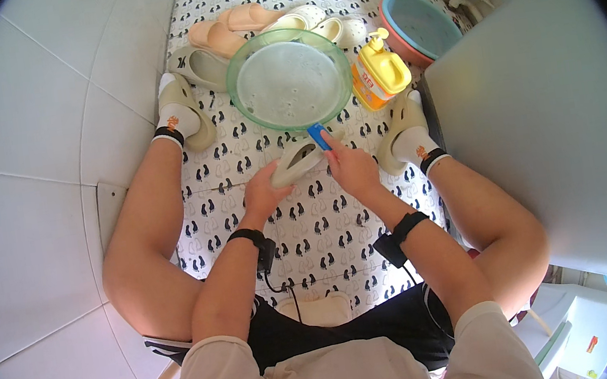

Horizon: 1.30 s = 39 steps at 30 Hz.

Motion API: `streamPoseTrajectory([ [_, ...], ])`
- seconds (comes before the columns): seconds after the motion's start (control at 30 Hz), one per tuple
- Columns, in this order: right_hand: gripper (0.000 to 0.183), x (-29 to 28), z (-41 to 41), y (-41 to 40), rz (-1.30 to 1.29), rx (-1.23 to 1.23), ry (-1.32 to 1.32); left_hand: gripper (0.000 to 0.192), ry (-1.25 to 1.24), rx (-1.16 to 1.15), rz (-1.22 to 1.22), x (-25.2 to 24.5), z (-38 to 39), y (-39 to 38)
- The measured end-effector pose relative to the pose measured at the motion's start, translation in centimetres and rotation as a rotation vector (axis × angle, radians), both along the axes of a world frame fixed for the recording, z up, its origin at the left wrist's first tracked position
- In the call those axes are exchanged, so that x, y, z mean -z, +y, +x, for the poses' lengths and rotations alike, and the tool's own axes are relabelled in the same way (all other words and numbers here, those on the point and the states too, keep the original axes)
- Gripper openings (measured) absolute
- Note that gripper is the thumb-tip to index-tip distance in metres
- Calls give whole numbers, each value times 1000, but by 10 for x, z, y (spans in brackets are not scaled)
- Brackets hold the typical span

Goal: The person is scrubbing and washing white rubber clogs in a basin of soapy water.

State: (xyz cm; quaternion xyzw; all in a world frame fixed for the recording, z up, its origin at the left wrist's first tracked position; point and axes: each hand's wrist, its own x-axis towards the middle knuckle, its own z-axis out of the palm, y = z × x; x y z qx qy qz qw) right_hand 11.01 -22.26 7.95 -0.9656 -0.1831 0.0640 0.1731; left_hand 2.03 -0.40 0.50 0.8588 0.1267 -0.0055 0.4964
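My left hand (265,193) grips the heel end of a pale grey-beige clog (295,163), which is tilted over the tiled floor. At the clog's other end, my right hand (351,165) holds a blue brush (319,137) against it; the bristles cannot be seen. Just beyond the clog stands a green translucent basin (237,106) of cloudy, sudsy water. Right of the basin is a yellow pump jug of detergent (387,70) with an orange label.
Behind the basin lie peach slides (217,38), white clogs (350,32) and a grey clog (199,68). Stacked blue and pink basins (422,24) stand at the back right. A tiled wall (36,167) borders the left, a large grey appliance or cabinet panel (536,124) the right.
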Motion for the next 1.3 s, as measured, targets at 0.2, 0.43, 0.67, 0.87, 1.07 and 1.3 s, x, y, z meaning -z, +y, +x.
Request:
streamPoseTrajectory([
  [0.2, 52, 22, -70, 55, 193, -171, 103, 70, 60, -19, 172, 11, -2, 6],
  [0.43, 52, 12, -17, 10, 52, -53, 20, 61, 61, 32, 50, 6, 4, 6],
  [0.67, 48, 4, -61, 49, 122, -223, 148, 51, 57, -25, -76, 21, -1, 19],
  [0.87, 48, -4, -26, 25, 9, -104, 58, 49, 51, 3, -42, 5, 4, 8],
  [1.07, 47, 10, -44, 34, 101, -184, 41, 57, -14, -56, 87, 19, 1, 6],
  [1.3, 48, 3, -28, 5, 34, -58, -29, 64, 67, 10, 118, 10, -1, -7],
])
